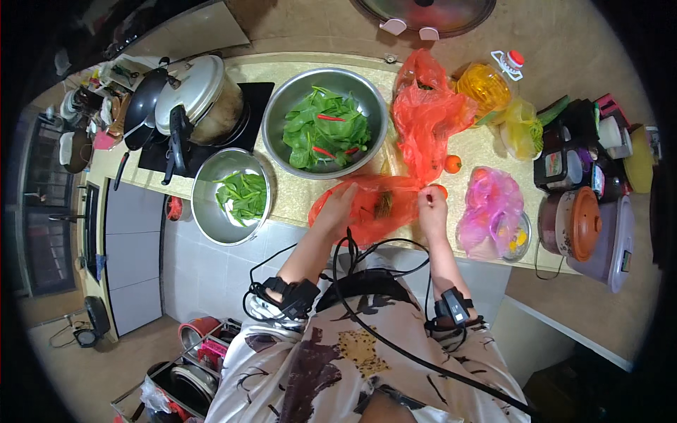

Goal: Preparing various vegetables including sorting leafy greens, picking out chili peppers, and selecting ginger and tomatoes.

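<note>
A translucent red plastic bag lies at the counter's front edge with something dark and greenish-brown inside. My left hand rests against the bag's left part; its grip is not clear. At the right end, the fingers of my right hand pinch the gathered plastic. Just behind stands another red plastic bag, its contents mostly hidden. To the left, a large steel bowl holds green leaves and several red chillies. A smaller steel bowl with more leaves reaches over the counter edge.
A pressure cooker and a wok stand on the black cooktop at left. Rightward are a tomato, an oil jug, a pink bag and a lidded clay pot. A black cable hangs before me.
</note>
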`<state>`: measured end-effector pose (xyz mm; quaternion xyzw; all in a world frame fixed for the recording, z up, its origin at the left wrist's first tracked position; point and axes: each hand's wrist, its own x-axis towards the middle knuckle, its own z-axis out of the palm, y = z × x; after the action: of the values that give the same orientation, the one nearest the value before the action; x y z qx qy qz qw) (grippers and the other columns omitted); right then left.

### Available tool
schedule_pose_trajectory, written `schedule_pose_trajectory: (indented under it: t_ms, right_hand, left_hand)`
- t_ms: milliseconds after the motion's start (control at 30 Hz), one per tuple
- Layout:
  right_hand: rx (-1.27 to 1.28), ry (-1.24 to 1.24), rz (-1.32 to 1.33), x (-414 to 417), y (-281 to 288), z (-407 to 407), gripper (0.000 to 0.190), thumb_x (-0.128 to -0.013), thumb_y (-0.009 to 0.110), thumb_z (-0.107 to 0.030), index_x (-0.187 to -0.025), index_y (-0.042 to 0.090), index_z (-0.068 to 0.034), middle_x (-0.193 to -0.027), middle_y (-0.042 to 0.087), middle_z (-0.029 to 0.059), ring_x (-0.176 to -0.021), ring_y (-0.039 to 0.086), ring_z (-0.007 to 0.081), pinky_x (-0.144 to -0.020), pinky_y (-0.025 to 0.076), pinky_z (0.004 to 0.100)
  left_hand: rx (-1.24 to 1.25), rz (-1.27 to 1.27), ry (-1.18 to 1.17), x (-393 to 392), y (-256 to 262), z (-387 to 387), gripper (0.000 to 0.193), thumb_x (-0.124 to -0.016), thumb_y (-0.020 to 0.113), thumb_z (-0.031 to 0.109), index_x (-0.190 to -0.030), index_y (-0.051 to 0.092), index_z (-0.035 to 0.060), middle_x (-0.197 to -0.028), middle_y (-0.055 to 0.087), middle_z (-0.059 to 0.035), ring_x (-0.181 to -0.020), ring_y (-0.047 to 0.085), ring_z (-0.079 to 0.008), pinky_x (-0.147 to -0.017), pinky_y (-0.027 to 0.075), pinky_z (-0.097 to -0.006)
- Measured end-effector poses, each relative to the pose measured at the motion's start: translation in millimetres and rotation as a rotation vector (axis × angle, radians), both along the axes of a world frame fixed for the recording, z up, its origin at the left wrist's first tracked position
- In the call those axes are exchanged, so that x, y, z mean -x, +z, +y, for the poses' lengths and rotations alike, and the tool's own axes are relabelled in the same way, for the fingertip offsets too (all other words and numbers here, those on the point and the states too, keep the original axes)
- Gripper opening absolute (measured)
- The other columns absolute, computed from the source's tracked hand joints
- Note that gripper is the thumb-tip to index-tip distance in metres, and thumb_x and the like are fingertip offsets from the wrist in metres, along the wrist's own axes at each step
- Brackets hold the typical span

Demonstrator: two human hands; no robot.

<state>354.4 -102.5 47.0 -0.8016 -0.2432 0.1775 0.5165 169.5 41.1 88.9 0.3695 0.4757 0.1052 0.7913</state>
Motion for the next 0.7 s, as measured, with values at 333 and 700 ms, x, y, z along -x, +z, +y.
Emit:
schedule_pose_trajectory:
  t_ms: [333,700]
  right_hand:
    - [-0.409,0.057,0.634,3,62,24,0.011,-0.094,0.051,-0.012,-0.085,0.055,-0.008,-0.063,0.053,-0.0017,-0.047,0.043,0.0061,-0.045,0.035,0.0198]
    - [-0.389,0.317,0.770,38,82,55,0.027,-0.089,0.048,-0.001,-0.116,0.053,-0.003,-0.097,0.061,0.0075,-0.058,0.051,0.0094,-0.048,0.037,0.0220]
  left_hand:
    - [-0.218,-0.098,0.005,32,39,-8,0.068,-0.090,0.057,0.030,-0.145,0.022,0.0095,-0.139,0.037,-0.0191,-0.119,0.049,-0.0274,-0.092,0.043,-0.0451]
    - [-0.823,0.395,-0.721,96,65,13,0.106,-0.071,0.075,0.015,-0.147,0.001,0.0149,-0.124,0.051,-0.0239,-0.103,0.057,-0.0387,-0.083,0.048,-0.0427]
